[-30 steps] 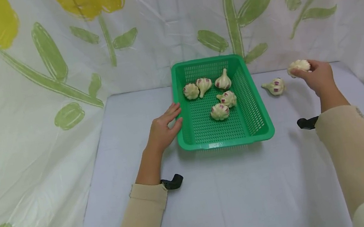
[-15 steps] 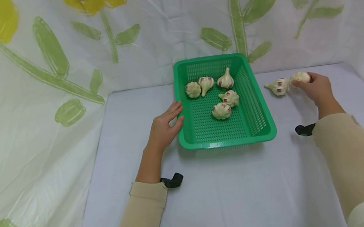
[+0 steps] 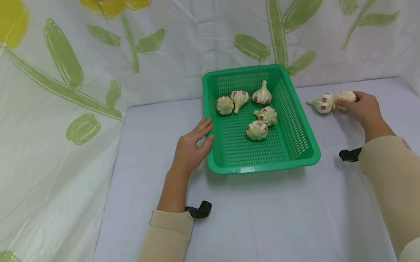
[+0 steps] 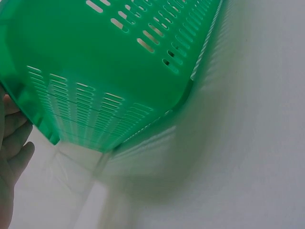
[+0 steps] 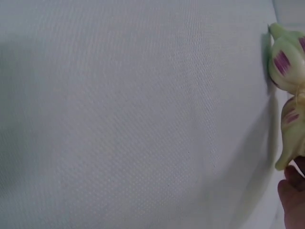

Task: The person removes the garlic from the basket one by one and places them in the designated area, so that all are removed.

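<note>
My left hand [image 3: 190, 151] rests its extended fingers against the left rim of a green plastic basket [image 3: 265, 167]; the left wrist view shows those fingers [image 4: 19, 160] beside the basket's slotted wall [image 4: 114, 57]. At the right, my right hand [image 3: 366, 110] holds a garlic bulb [image 3: 346, 96] between thumb and fingers. That bulb touches a second garlic bulb [image 3: 324, 103] lying on the table with its stem to the left. Both bulbs are cut off by the edge of the right wrist view, where the held garlic bulb [image 5: 291, 129] has its stem toward my fingers.
Several garlic bulbs lie inside the basket, among them one near its middle [image 3: 257, 130] and one with its stem up [image 3: 262, 94]. The white-covered table [image 3: 279, 219] meets a flower-printed curtain [image 3: 189, 40] at its back edge.
My right hand has lowered the garlic bulb and moved it left until it meets the other bulb on the table. My left hand has stayed at the basket rim.
</note>
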A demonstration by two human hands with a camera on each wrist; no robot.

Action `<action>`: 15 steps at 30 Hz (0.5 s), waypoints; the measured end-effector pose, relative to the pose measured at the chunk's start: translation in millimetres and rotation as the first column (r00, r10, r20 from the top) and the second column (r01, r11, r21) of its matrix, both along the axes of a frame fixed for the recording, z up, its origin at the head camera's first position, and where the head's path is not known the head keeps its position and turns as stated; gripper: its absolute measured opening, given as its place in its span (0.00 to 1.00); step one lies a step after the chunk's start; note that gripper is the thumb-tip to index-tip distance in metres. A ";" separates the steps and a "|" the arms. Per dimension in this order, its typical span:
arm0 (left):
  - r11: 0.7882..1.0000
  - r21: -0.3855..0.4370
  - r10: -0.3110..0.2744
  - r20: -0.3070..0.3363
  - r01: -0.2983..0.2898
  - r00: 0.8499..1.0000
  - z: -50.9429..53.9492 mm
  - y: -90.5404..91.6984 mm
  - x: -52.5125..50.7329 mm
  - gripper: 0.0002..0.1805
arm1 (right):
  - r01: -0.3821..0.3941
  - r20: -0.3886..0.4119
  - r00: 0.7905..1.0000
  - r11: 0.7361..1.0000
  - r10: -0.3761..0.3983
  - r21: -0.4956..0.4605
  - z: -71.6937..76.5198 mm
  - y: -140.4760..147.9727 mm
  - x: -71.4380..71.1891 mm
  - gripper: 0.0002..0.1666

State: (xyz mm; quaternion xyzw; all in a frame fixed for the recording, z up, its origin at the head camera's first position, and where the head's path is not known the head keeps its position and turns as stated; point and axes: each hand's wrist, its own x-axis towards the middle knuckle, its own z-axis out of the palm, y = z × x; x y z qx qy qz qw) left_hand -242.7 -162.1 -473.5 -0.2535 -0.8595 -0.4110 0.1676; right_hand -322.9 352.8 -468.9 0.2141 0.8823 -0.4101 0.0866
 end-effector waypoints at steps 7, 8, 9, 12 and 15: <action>1.000 0.012 0.001 0.006 -0.001 1.000 0.0 -0.1 -0.1 0.21 | 0.019 0.011 1.000 1.000 -0.019 -0.010 5.5 -3.4 0.7 0.61; 1.000 0.011 0.002 0.006 -0.002 1.000 -0.1 -0.1 -0.2 0.21 | 0.020 0.013 1.000 1.000 -0.020 -0.011 6.0 -3.4 0.6 0.61; 1.000 0.012 0.001 0.006 -0.001 1.000 -0.2 -0.1 -0.4 0.21 | 0.020 0.013 1.000 1.000 -0.020 -0.012 6.4 -3.3 0.4 0.60; 1.000 0.014 0.001 0.004 -0.001 1.000 -0.3 0.0 -0.6 0.21 | 0.009 0.008 1.000 1.000 -0.009 -0.010 6.4 -2.4 -0.2 0.58; 1.000 0.018 -0.002 0.001 0.002 1.000 -0.6 0.2 -0.5 0.21 | -0.003 0.000 1.000 1.000 0.003 0.001 6.0 -1.7 0.0 0.58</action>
